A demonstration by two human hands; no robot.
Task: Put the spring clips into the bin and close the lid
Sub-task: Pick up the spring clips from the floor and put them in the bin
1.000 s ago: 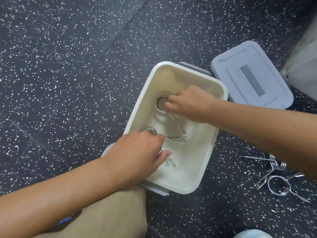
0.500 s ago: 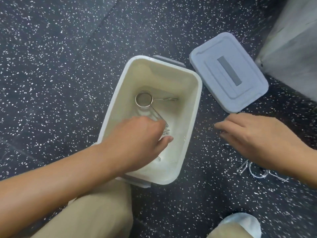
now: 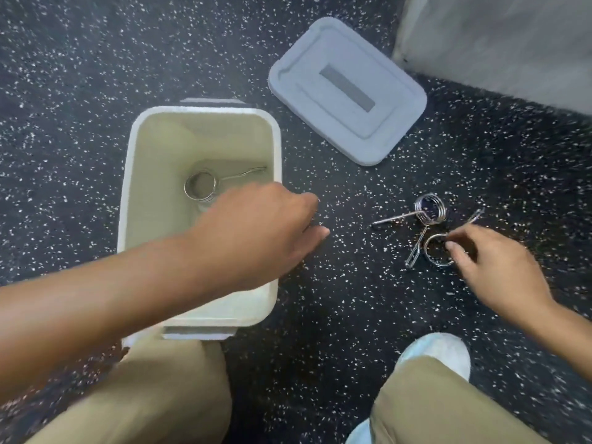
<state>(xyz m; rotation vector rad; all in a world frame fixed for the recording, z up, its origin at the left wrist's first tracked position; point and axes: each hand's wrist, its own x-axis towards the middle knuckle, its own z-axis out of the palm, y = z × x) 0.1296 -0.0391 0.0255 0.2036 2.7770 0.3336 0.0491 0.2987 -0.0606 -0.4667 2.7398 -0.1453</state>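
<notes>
**A:** Spring clips [image 3: 427,232] are lying in a small tangle on the speckled floor [image 3: 352,299], right of centre in the frame. Why is the right hand [image 3: 493,270] reaching in there?

**B:** It is pinching at the nearer clip's coil, thumb and forefinger closing on the ring; I judge it is gathering the next one for the bin [image 3: 128,193]. Whether the fingers are already gripping or only touching, I cannot tell.

**A:** And the left hand [image 3: 256,232]?

**B:** It is hovering over the bin's right rim, fingers loosely spread and holding nothing, pointing toward the pile. Probably it is heading for the other clip.

**A:** Why is the lid [image 3: 347,91] sitting up there?

**B:** It is lying flat in the upper centre, just beside the bin's far corner, likely parked within reach for closing afterwards.

**A:** How are the clips looking?

**B:** Bright steel wire, each a round coil with two long handles sticking out. Two are crossing each other on the floor; one clip in the bin [image 3: 200,185] is showing at left of centre, and the left arm may be hiding more.
</notes>
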